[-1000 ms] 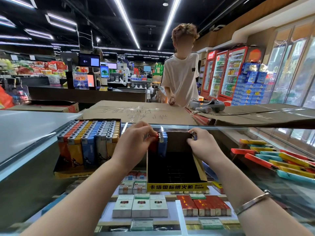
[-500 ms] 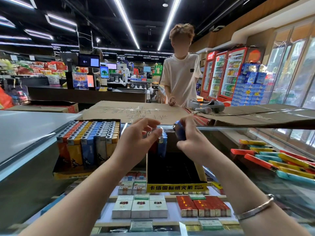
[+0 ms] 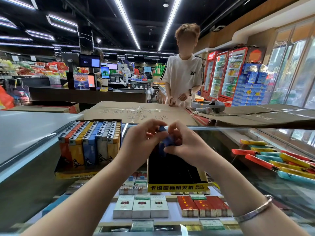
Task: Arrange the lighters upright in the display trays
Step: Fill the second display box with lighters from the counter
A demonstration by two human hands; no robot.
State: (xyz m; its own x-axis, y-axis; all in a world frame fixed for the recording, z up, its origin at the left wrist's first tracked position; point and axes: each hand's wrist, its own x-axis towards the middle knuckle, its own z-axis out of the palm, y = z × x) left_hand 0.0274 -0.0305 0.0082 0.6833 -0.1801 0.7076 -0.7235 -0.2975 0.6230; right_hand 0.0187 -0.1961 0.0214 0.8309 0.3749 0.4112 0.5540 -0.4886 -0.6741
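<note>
Both hands met above the back of the nearly empty display tray (image 3: 177, 187), which stood on the glass surface (image 3: 255, 176). The left hand (image 3: 141, 142) had its fingers curled, thumb and fingertips pinching the top of a blue lighter (image 3: 167, 142). The right hand (image 3: 185, 143) closed round the same blue lighter from the other side, its fingers bent over the body. Motion blur hid whether one lighter or several were held, and how it was tilted.

Just left of the left hand stood a full tray (image 3: 71, 174), packed with upright lighters (image 3: 95, 138) in orange, yellow, blue and white rows. Well to the right of the right hand, loose lighters (image 3: 279, 159) in red, yellow and teal lay flat on the glass. Below the wrists, under the glass, sat cigarette packs (image 3: 141, 208). A bracelet (image 3: 255, 210) circled the right wrist. Beyond the hands lay flattened cardboard (image 3: 136, 113), where another person in a white shirt (image 3: 184, 75) stood.
</note>
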